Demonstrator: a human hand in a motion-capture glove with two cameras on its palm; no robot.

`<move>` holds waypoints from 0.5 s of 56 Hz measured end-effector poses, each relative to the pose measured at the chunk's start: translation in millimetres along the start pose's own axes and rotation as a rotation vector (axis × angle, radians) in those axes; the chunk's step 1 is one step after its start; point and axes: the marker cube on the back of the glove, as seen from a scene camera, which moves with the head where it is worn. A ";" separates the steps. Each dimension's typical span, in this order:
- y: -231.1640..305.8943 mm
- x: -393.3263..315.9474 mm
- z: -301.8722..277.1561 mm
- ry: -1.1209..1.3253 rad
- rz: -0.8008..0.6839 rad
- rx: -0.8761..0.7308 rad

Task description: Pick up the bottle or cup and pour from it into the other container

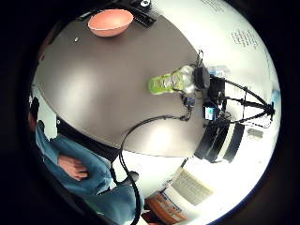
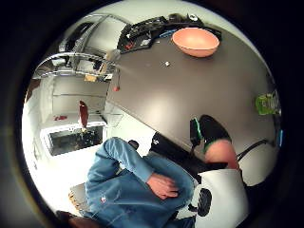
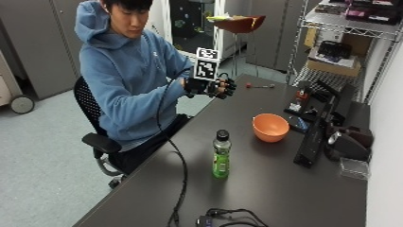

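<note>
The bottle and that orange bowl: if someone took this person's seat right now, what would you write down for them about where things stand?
Gloved right hand: raised above the table's near edge, fingers loosely curled, holding nothing.
Bottle: upright in the middle of the table, cap on, green drink inside, untouched.
Orange bowl: beyond the bottle on the table, apart from it; nothing shows inside it.
Done: nothing yet.
Left: take hold of the bottle, open it, pour into the bowl.

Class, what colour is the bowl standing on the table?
The bowl is orange, inside and out; the outside view shows it best.
</note>
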 end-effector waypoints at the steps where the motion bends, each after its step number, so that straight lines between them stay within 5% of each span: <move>1: -0.1 -0.7 0.2 0.002 0.000 0.000; 28: 4.0 6.4 1.9 0.024 0.004 0.011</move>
